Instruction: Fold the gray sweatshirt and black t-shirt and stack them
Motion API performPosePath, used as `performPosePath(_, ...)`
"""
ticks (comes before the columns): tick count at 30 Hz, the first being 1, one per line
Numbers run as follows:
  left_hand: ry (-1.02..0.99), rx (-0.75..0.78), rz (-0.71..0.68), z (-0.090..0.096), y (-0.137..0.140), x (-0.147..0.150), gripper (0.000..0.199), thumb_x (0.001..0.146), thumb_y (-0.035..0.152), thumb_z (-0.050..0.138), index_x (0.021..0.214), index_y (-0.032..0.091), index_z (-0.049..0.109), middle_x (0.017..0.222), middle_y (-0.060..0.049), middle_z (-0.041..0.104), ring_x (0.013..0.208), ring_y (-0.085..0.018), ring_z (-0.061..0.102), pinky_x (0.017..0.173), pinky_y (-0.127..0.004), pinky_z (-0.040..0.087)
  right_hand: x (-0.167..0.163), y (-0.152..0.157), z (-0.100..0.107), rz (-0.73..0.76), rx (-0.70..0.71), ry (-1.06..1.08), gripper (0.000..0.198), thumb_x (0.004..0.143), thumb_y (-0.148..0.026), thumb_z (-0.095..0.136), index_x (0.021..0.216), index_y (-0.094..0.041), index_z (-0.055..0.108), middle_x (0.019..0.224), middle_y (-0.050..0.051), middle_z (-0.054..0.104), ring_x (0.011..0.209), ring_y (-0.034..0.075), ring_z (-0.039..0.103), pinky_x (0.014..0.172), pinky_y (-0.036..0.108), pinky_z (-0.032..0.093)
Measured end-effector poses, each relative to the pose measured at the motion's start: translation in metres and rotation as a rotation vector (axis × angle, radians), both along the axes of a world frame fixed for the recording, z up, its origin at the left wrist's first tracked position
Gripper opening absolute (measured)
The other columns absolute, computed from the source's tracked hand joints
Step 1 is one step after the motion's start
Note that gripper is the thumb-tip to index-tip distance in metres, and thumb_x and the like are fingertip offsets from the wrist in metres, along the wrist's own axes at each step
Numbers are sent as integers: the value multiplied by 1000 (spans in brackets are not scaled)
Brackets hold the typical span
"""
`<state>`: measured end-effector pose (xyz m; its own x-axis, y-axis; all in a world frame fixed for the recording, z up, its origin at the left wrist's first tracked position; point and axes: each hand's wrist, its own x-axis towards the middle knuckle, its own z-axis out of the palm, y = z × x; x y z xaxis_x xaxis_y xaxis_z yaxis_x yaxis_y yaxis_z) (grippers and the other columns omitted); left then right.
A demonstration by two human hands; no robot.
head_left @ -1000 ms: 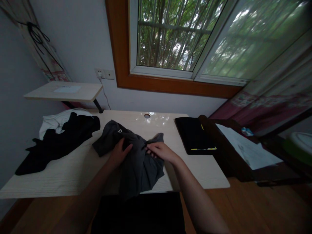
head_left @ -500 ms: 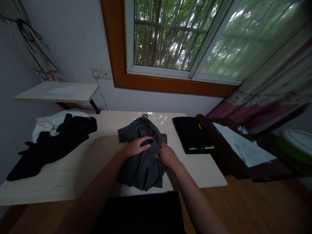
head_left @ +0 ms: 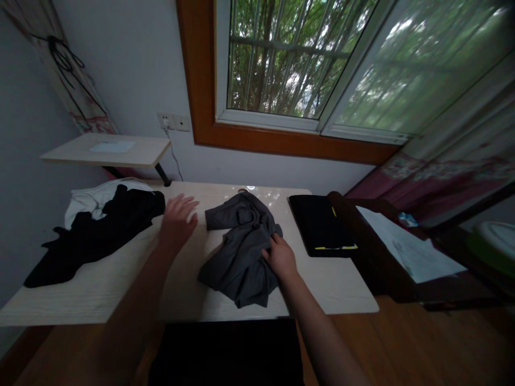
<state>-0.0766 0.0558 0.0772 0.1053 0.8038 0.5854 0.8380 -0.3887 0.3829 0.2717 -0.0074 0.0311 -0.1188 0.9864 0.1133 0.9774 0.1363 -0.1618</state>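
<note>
A dark grey garment, crumpled with a sleeve-like part out to the left, lies on the pale table. My right hand grips its right edge, thumb and fingers closed on the cloth. My left hand is off the garment, raised over the table to its left with fingers spread and nothing in them. Close to that hand lies a black garment, partly covering a white one.
A folded black item with yellow edging lies on the table's right side. At the back left stands a small raised shelf with a paper on it. Right of the table, dark furniture carries a paper sheet. The window is behind.
My left hand has let go of the grey garment and moved left, its fingers opening out. My right hand stays on the garment's right edge. The view has shifted slightly.
</note>
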Motion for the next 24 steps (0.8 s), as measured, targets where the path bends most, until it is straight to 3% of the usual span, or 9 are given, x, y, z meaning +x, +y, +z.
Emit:
performPosePath(3, 85, 53, 313, 4, -12, -64, 59, 80, 33, 72, 136, 19, 60, 151, -16, 50, 149, -42, 27, 120, -68, 13, 1, -1, -4, -10, 12, 33, 29, 91, -36, 62, 115, -21, 67, 116, 12, 65, 103, 26, 62, 90, 33, 48)
performPosePath(5, 120, -31, 458, 3, -22, -100, 82, 71, 41, 81, 145, 21, 51, 159, -19, 38, 149, -50, 20, 113, -77, 16, 1, -1, -4, -19, 4, 48, 28, 90, -34, 63, 115, -22, 68, 116, 11, 65, 102, 26, 62, 89, 34, 48)
performPosePath(7, 137, -171, 577, -1, -29, -128, 97, 63, 46, 86, 149, 24, 47, 161, -21, 33, 143, -56, 25, 105, -81, 24, 1, -1, -4, -29, 2, 64, 27, 90, -34, 63, 114, -22, 68, 116, 12, 65, 103, 27, 62, 89, 34, 48)
performPosePath(9, 123, -342, 624, -8, -33, -148, 93, 68, 49, 82, 150, 26, 45, 158, -24, 37, 134, -55, 40, 97, -78, 37, 1, -1, -4, -35, 11, 80, 27, 90, -34, 62, 114, -22, 67, 115, 11, 65, 103, 27, 62, 89, 35, 48)
performPosePath(11, 111, -480, 672, -17, -33, -164, 81, 74, 46, 76, 147, 26, 46, 147, -24, 50, 123, -49, 54, 93, -72, 44, 1, -2, -4, -35, 20, 90, 26, 91, -35, 62, 113, -22, 67, 115, 11, 65, 102, 27, 63, 88, 34, 48)
performPosePath(15, 14, -617, 730, -29, -26, -183, 59, 78, 40, 70, 133, 25, 55, 113, -13, 71, 109, -40, 66, 95, -63, 49, 3, -2, -7, -34, 25, 108, 25, 91, -36, 62, 111, -23, 67, 114, 10, 65, 100, 26, 64, 87, 33, 48)
performPosePath(19, -162, -423, 776, -20, -23, -192, 36, 81, 35, 60, 115, 26, 64, 109, -2, 75, 110, -31, 66, 103, -53, 49, 4, -1, -9, -34, 30, 122, 27, 91, -37, 62, 113, -22, 66, 117, 10, 65, 101, 26, 64, 86, 33, 48)
performPosePath(24, -514, -13, 849, 10, -20, -200, 42, 84, 33, 50, 123, 24, 63, 120, 3, 73, 104, -20, 67, 98, -40, 54, 6, -1, -9, -30, 21, 132, 26, 90, -35, 62, 112, -21, 65, 116, 10, 64, 102, 25, 63, 88, 32, 48)
